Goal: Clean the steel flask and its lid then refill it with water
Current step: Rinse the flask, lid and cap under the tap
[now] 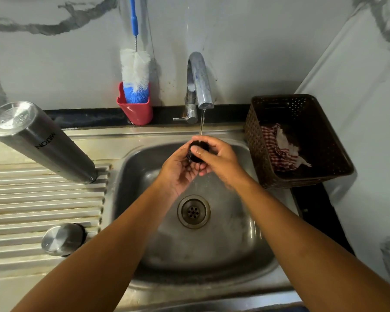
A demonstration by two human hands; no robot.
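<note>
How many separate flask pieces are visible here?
3. The flask stands inverted on the drainboard; the steel cap lies nearer on it; the left hand and right hand hold the black lid under the tap. The hands could hide a smaller part.

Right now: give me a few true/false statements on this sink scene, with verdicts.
1. The tap is running. True.
2. The flask lies in the sink. False: it stands on the drainboard, left of the sink.
3. The left hand and right hand hold a dark lid part under the stream. True.
4. The brush is in the basket. False: it stands in the red holder.
5. The steel cap is on the flask. False: it lies on the drainboard.
</note>
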